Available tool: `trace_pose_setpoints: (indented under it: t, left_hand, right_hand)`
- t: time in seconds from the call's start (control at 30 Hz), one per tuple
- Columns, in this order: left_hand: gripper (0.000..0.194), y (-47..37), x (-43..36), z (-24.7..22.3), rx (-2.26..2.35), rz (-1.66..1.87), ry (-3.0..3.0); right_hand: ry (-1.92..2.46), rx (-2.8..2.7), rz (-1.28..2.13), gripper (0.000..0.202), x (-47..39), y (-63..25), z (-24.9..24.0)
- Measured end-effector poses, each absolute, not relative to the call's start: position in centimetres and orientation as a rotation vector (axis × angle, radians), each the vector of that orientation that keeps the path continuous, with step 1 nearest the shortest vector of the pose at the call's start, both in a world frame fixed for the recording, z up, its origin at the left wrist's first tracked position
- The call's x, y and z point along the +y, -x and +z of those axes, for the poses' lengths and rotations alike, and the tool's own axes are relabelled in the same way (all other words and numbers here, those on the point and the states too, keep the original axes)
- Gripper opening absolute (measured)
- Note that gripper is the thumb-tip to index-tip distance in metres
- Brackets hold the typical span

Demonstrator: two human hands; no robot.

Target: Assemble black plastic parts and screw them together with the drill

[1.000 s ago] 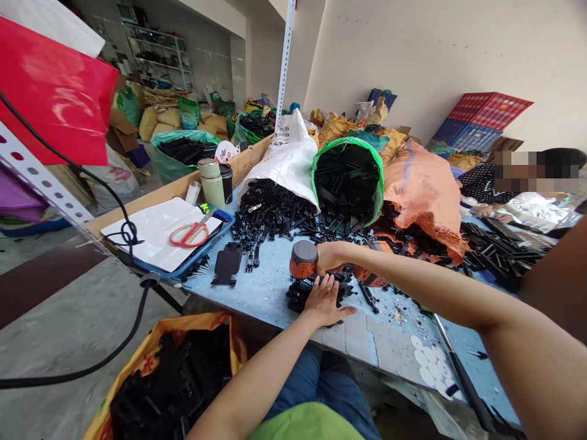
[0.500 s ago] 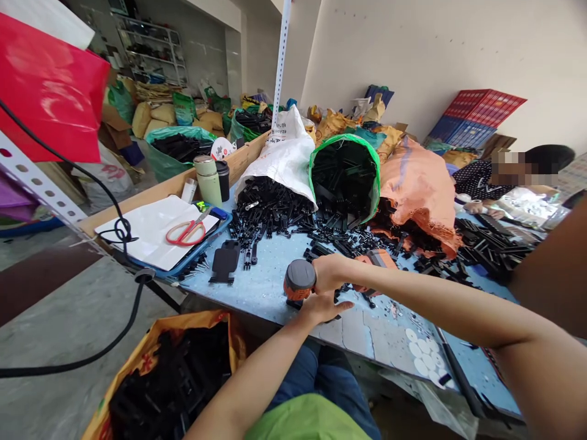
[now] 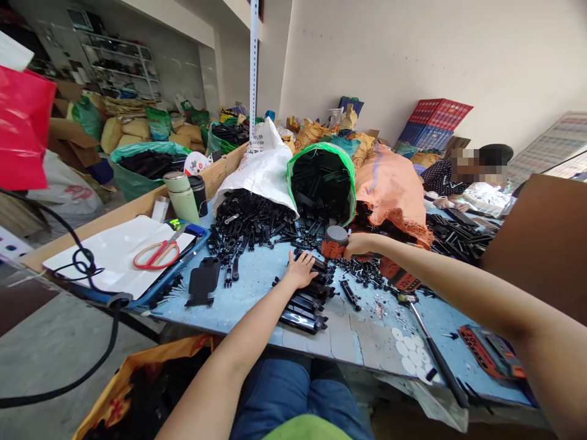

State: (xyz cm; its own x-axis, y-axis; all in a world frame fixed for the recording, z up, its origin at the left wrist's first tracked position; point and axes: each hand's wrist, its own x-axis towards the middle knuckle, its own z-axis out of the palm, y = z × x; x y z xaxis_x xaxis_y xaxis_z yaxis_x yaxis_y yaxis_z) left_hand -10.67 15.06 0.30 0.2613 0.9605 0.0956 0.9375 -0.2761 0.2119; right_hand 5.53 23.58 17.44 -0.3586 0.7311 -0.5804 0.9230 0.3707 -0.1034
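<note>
My right hand (image 3: pixel 358 244) is wrapped around the grip of an orange and black cordless drill (image 3: pixel 334 242), raised over the middle of the bench. The drill's bit end is hidden. My left hand (image 3: pixel 300 269) lies with fingers spread on a row of black plastic parts (image 3: pixel 305 308) near the front edge. A single slim black part (image 3: pixel 350 296) rests just right of that row, and a flat black plate-like piece (image 3: pixel 203 282) is to the left. Small screws and black bits (image 3: pixel 367 272) are scattered below the drill.
A white sack (image 3: pixel 257 168), a green-rimmed sack (image 3: pixel 354 183) and an orange sack (image 3: pixel 389 186) spill black parts at the back. Scissors (image 3: pixel 156 255) lie on paper at left. A hammer (image 3: pixel 435 351) and spare battery (image 3: pixel 488 354) are at right. A co-worker (image 3: pixel 444 180) sits beyond.
The drill has moved up, right and away from my left hand in my right hand's grip. My left hand has moved forward onto the row of black parts, which now shows. The view has shifted rightward.
</note>
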Motion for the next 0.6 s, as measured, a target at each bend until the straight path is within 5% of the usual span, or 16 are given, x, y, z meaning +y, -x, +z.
trace_pose_setpoints:
  t: [0.6]
  left_hand:
    - [0.054,10.5,16.2,-1.8,1.828,0.309,-2.394]
  right_hand:
    - [-1.278,2.169,-0.537,0.02,22.1,-7.3,15.5]
